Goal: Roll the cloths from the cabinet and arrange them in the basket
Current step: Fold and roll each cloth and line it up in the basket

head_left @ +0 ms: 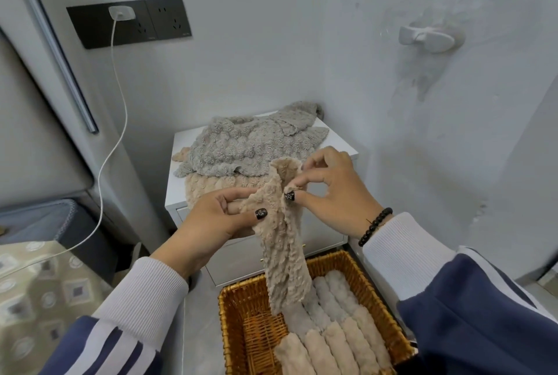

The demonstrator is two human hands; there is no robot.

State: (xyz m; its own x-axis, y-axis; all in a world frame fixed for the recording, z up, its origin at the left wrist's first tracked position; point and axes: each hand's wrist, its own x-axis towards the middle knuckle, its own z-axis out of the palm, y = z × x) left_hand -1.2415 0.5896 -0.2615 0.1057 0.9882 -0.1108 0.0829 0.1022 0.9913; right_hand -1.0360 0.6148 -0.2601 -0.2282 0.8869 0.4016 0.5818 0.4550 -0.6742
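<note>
Your left hand (217, 217) and right hand (329, 193) both pinch the cloth (285, 241) at its top; it looks light, limp, fluffy, so keep gripping that edge above the basket (235, 314).

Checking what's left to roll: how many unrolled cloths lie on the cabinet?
2: a grey cloth on top and a beige cloth beneath it on the cabinet. More may be hidden underneath.

Folded beige fleecy cloth (283, 241) dangling upright over wicker basket (241, 308)
</note>
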